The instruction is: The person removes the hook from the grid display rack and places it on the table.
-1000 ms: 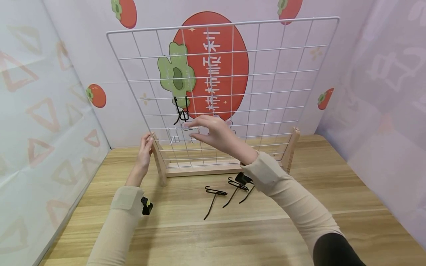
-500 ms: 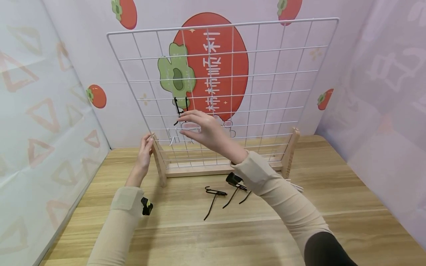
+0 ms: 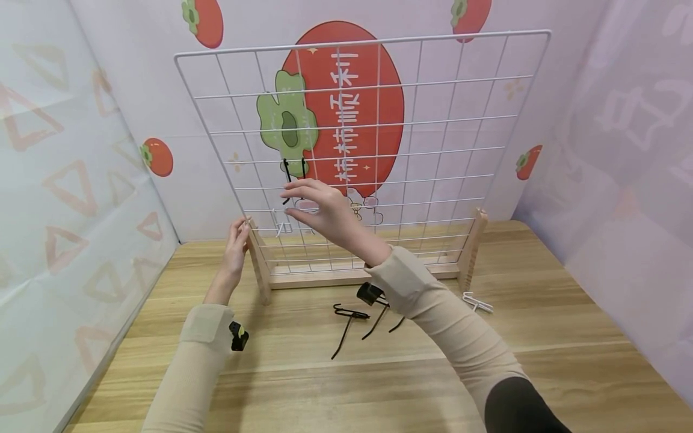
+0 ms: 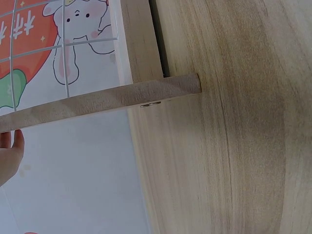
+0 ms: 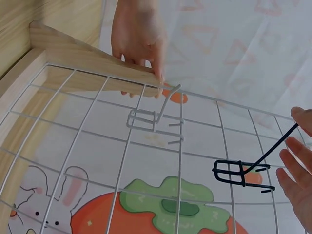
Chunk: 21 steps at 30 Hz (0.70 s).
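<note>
My left hand (image 3: 233,255) grips the top of the left leg of a wooden stand (image 3: 258,261). The stand bears a white wire grid panel (image 3: 422,39). A black display hook (image 5: 243,172) hangs on the panel's left part, its prong pointing outward. My right hand (image 3: 327,213) is at this hook, thumb and fingers spread apart. In the right wrist view the prong's tip lies between the thumb (image 5: 303,119) and fingers; whether they touch it I cannot tell. In the head view this hand covers the hook's lower part. A white hook (image 5: 144,119) hangs lower, nearer the stand.
Several black hooks (image 3: 352,314) lie on the wooden table (image 3: 303,391) in front of the stand, partly covered by the right arm and its wrist camera (image 3: 370,293). White hooks (image 3: 477,302) lie by the stand's right leg. A printed backdrop (image 3: 476,198) stands behind.
My right hand has moved left to the hanging black hook, now covering its lower part. The white hooks at the right have come into view. My left hand stays on the stand.
</note>
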Motion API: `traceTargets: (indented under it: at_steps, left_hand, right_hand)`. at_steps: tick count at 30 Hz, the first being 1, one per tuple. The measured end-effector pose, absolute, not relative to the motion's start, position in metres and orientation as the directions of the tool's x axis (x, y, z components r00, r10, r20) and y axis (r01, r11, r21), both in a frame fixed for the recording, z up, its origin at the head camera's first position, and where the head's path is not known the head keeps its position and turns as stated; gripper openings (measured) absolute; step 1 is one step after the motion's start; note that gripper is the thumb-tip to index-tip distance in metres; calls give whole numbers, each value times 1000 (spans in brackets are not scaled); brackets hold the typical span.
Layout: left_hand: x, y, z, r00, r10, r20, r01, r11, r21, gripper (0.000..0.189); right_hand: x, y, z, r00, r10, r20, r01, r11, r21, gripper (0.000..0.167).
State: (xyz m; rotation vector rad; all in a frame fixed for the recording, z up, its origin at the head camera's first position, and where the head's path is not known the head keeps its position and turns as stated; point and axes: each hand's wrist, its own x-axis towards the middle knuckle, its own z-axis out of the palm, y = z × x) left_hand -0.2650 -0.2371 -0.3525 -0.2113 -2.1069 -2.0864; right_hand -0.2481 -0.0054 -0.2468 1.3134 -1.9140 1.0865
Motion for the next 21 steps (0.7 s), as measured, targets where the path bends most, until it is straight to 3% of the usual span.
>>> traceTargets:
  at_steps: [21]
  left_hand:
    - [-275, -243, -366, -965, -26, 260, 259, 33, 965, 22]
  right_hand:
    - [-255, -11, -246, -320, -418, 850, -945, 200, -257, 8]
